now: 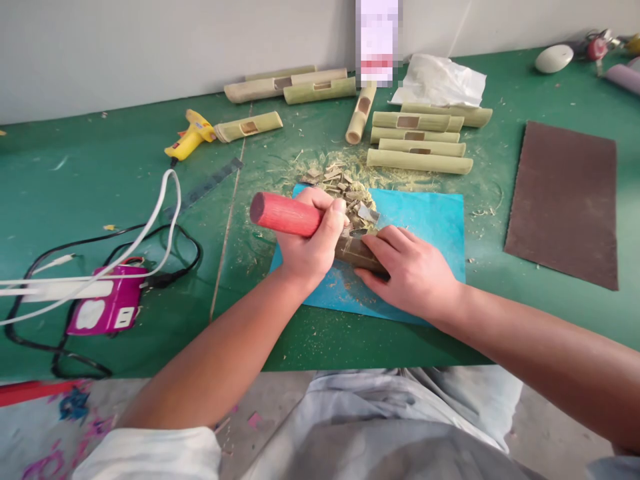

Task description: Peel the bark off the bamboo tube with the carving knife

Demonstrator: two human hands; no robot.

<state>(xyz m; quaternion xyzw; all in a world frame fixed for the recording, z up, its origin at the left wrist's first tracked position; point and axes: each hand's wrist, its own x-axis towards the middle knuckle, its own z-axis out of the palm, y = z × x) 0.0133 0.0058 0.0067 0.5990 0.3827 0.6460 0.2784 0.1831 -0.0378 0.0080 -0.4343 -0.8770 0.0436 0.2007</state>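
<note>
My left hand (313, 233) is closed around the thick red wooden handle of a chisel (286, 215). Most of its blade is hidden behind my fingers and the bamboo. My right hand (407, 267) grips a brownish bamboo tube (357, 253), which lies on a blue sheet (425, 227). A dark opening shows in the tube's upper side, between my two hands. Just beyond it a heap of bamboo chips and shavings (345, 187) covers the sheet's far left corner and spills onto the green table.
Several notched bamboo tubes (420, 162) lie at the back. A yellow glue gun (195, 137) and a purple power strip (107, 300) with tangled cables are on the left. To the right lies a brown sheet (565, 203); a white bag (440, 81) sits at the rear.
</note>
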